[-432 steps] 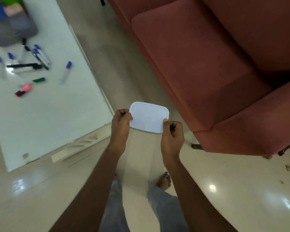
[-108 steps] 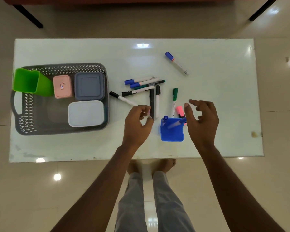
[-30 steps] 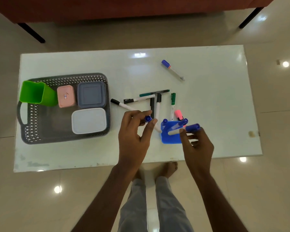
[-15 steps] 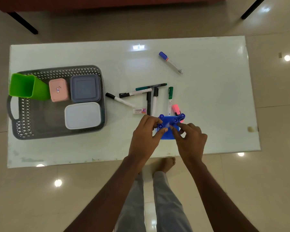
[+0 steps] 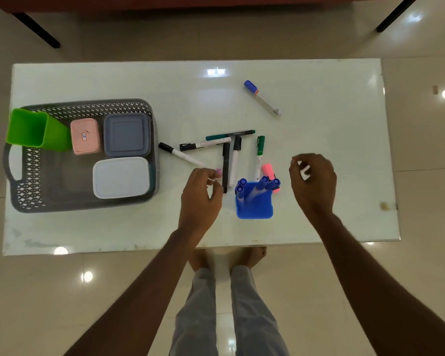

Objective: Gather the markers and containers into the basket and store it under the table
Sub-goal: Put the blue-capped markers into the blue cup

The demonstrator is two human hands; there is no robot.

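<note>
Table: white glossy tabletop (image 5: 319,201) seen from above, on a pale tiled floor
Basket: grey perforated basket (image 5: 85,109) at the table's left end, handle cut-out on its left wall
In the basket: green square cup (image 5: 28,128) in the far left corner, pink lidded box (image 5: 85,136) just beside it, grey square lidded container (image 5: 126,134) next along, white lidded container (image 5: 121,177) on the near side
Blue cup: blue square pen holder (image 5: 254,204) standing near the table's front edge between the two hands, with four blue-capped markers (image 5: 263,182) upright in it
Loose markers: black-capped white marker (image 5: 180,154) lying aslant just right of the basket; black marker (image 5: 226,167) and black-capped white marker (image 5: 234,160) side by side; thin teal pen (image 5: 229,135) and a black-and-white pen (image 5: 203,144) across their far ends; green marker (image 5: 259,156); pink highlighter (image 5: 269,172) touching the blue cup's far right corner
Far marker: blue-capped marker (image 5: 262,98) alone, well apart from the rest, toward the far side
Left hand: left hand (image 5: 201,195) fingers curled, thumb and forefinger pinched on a small white and pink item (image 5: 217,173), mostly hidden, cannot tell what it is
Right hand: right hand (image 5: 314,181) over the table right of the blue cup, fingers loosely curled, holding nothing
</note>
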